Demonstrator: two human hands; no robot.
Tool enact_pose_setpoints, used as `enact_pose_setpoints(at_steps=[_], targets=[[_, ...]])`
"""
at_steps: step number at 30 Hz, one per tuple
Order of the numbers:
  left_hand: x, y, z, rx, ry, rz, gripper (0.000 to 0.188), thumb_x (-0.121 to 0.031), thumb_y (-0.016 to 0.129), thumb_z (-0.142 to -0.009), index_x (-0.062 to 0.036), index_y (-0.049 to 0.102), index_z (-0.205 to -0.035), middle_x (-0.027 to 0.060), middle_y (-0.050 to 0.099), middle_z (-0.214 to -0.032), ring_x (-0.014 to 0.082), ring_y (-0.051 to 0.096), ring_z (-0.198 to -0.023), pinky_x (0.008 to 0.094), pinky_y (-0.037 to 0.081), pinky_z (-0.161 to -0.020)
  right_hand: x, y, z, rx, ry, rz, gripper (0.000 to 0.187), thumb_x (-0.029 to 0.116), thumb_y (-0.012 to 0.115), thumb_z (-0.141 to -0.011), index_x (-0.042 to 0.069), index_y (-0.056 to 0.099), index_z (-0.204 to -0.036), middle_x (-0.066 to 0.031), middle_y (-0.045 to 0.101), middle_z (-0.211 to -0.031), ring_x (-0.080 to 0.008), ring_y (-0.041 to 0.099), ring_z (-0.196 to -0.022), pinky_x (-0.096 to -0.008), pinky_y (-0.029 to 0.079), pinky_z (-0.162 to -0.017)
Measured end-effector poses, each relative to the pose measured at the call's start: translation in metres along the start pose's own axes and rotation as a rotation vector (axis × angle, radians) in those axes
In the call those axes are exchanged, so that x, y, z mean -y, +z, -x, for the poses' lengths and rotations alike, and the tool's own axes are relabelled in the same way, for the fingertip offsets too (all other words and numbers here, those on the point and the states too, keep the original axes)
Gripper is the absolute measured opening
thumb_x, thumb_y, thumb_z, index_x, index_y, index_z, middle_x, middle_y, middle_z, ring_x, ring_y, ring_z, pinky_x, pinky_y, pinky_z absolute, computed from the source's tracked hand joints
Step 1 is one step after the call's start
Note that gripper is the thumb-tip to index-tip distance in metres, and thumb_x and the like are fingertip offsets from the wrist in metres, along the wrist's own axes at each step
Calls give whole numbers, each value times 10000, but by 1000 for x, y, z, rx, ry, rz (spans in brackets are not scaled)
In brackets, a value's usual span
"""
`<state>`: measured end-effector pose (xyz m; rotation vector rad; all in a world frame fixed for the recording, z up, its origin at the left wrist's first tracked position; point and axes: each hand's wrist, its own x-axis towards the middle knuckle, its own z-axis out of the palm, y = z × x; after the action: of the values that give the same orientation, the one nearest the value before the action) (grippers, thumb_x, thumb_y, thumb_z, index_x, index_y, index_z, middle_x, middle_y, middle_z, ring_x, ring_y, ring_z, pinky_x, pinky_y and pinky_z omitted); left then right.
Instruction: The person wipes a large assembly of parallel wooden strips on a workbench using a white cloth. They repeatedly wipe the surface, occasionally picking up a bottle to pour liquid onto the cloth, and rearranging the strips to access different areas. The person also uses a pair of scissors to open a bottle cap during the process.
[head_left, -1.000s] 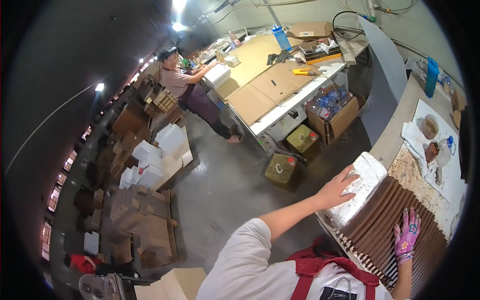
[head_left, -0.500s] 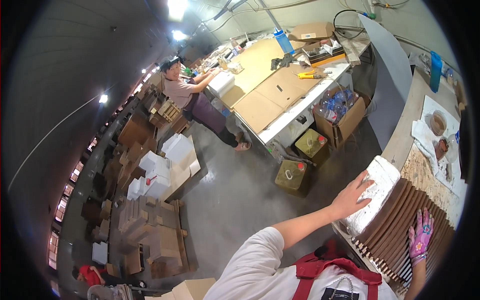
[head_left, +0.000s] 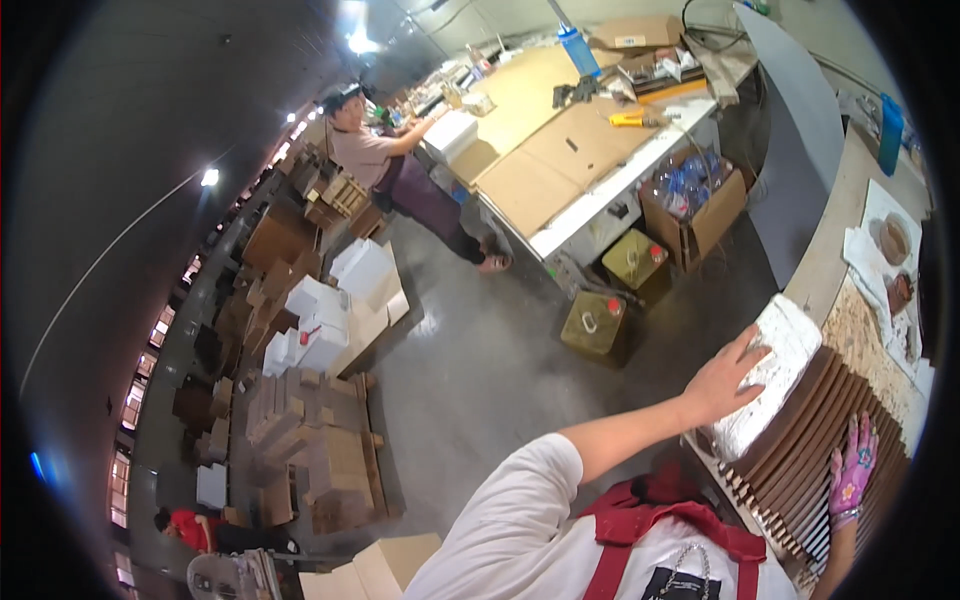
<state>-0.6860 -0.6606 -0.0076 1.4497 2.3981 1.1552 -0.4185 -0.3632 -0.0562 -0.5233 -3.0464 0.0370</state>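
Observation:
My bare left hand (head_left: 724, 382) lies with fingers spread on the upper face of a block wrapped in silver foil (head_left: 775, 375). The block rests at the bench edge, against one end of a row of brown curved strips (head_left: 800, 430). On those strips my right hand (head_left: 853, 468), in a pink flowered glove, lies flat with its fingers stretched out. The strips sit close together side by side, pale ends toward me. Whether the left thumb grips the block's edge is hidden.
Beyond the strips, a white cloth (head_left: 872, 262) and a small round cup (head_left: 893, 240) lie on the bench, near a blue bottle (head_left: 890, 135). Metal cans (head_left: 594, 322) and a carton of plastic bottles (head_left: 700, 215) stand on the floor. A co-worker (head_left: 375, 150) stands at another table.
The whole view has shifted slightly, so things appear a little lower and farther right. Both hands keep their places on the block and the strips.

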Motion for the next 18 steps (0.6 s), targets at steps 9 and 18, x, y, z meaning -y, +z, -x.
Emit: enact_pose_setpoints(at_steps=[9, 18], targets=[[-9, -9, -7, 64, -62, -37, 579, -280, 659, -866, -104, 461, -1380, 210, 259, -1532, 405, 412, -1318, 448, 408, -1056, 14, -13, 1, 34, 98, -20, 611, 391, 413, -965, 85, 356, -1490, -132, 276, -1573, -352, 247, -1445, -463, 123, -1194], [-7, -4, -11, 57, -21, -29, 572, -279, 653, -873, -126, 455, -1387, 197, 257, -1537, 402, 417, -1315, 444, 425, -1040, 13, -18, 1, 20, 85, -9, 614, 420, 406, -969, 81, 371, -1479, -135, 278, -1572, -341, 246, -1448, -469, 144, -1188]])
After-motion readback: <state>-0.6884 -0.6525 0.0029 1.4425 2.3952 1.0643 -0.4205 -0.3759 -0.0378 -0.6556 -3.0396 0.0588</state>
